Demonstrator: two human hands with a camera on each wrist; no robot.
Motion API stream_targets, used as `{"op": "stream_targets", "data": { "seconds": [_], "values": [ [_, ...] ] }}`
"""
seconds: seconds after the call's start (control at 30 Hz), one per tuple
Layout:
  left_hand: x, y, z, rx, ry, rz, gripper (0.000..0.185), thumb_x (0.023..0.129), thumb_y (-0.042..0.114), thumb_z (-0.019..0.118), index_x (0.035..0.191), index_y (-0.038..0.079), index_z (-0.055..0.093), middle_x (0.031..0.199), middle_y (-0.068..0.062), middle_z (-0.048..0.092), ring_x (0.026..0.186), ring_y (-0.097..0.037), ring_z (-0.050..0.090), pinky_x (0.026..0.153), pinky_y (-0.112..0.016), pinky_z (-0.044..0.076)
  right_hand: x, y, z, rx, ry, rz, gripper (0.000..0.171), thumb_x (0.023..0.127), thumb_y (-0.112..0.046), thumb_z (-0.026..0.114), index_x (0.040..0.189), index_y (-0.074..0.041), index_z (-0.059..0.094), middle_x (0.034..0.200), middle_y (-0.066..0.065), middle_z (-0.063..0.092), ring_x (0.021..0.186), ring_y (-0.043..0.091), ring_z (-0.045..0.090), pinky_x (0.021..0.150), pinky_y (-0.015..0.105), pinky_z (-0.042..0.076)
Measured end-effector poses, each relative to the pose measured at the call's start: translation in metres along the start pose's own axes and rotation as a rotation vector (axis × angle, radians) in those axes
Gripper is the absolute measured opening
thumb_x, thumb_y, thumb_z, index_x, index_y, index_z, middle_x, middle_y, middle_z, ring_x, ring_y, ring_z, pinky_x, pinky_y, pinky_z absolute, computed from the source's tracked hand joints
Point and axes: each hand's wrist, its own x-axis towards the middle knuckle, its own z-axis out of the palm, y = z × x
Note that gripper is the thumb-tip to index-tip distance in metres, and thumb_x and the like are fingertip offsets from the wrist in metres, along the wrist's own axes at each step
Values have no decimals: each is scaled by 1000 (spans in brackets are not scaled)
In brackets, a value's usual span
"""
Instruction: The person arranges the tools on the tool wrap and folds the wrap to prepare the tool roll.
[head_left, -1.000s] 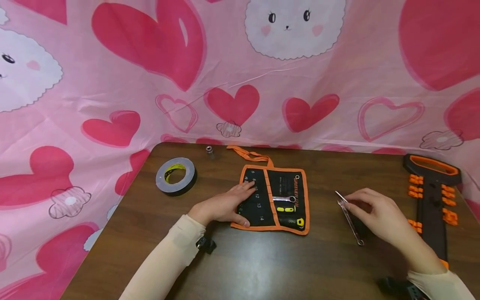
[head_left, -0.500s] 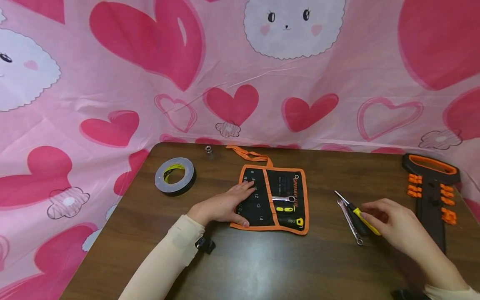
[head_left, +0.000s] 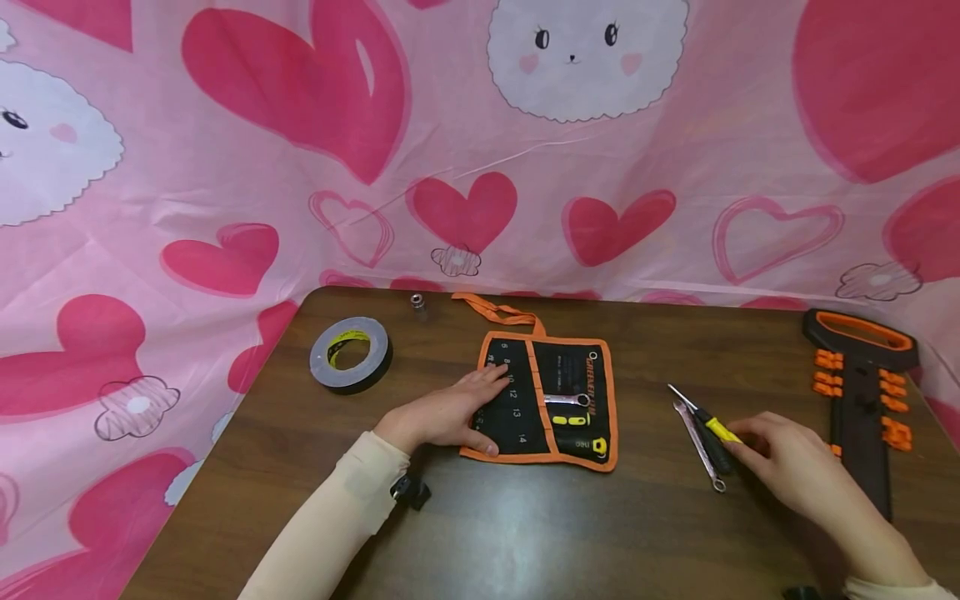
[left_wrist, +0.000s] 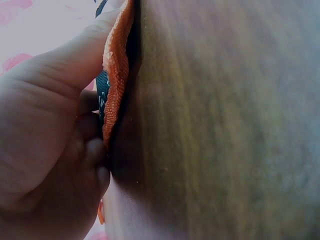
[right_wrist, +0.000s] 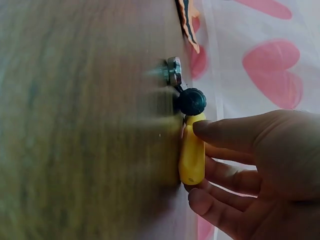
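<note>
My left hand (head_left: 450, 412) rests with extended fingers on the left part of a black tool pouch (head_left: 558, 367) with orange trim. A small wrench (head_left: 566, 400) and yellow items sit in the pouch's pockets. In the left wrist view, the thumb lies over the pouch's orange edge (left_wrist: 117, 75). On the right, my right hand (head_left: 795, 467) pinches a yellow-handled screwdriver (head_left: 720, 428) between thumb and fingers, its shaft pointing up-left. Alongside it lie a black-handled tool (right_wrist: 192, 101) and a silver combination wrench (head_left: 699, 450).
A roll of tape (head_left: 351, 327) lies at the left of the wooden table (head_left: 487, 533), with a small metal socket (head_left: 417, 302) near the back edge. At the far right stands a black rack (head_left: 862, 417) with orange clips. Pink patterned cloth hangs behind.
The right hand has shifted down and right, and the screwdriver's yellow handle now shows, lying beside the black-handled tool and wrench. The left hand and pouch have stayed put.
</note>
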Motion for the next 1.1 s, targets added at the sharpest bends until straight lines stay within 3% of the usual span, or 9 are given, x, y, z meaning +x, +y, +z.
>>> {"op": "stream_targets", "data": {
  "seconds": [0.33,0.57,0.8,1.1],
  "values": [
    [0,0,0,-7,4,4,109,89,51,87,174,21,26,184,7,9,171,-17,5,137,-50,20,-3,0,3,9,84,-13,12,88,-7,86,97,-3,80,82,-4,64,67,-4,45,56,26,39],
    [-1,1,0,-8,3,1,109,89,52,87,174,21,26,184,7,9,171,-17,5,138,-49,19,-1,-2,2,58,127,18,16,86,-7,85,99,-1,79,82,-1,66,67,-6,43,56,26,39],
    [-1,2,0,0,1,-10,110,89,52,86,174,22,24,184,8,9,171,-17,4,138,-48,18,3,-4,-2,91,116,66,21,87,-10,85,102,2,77,85,3,69,68,-8,42,57,24,40],
    [0,1,1,24,0,-9,110,89,52,86,174,22,23,184,8,7,171,-18,4,138,-48,19,4,-7,0,119,181,36,20,84,-8,85,102,-1,77,80,1,71,67,-11,43,58,24,40]
  ]
}}
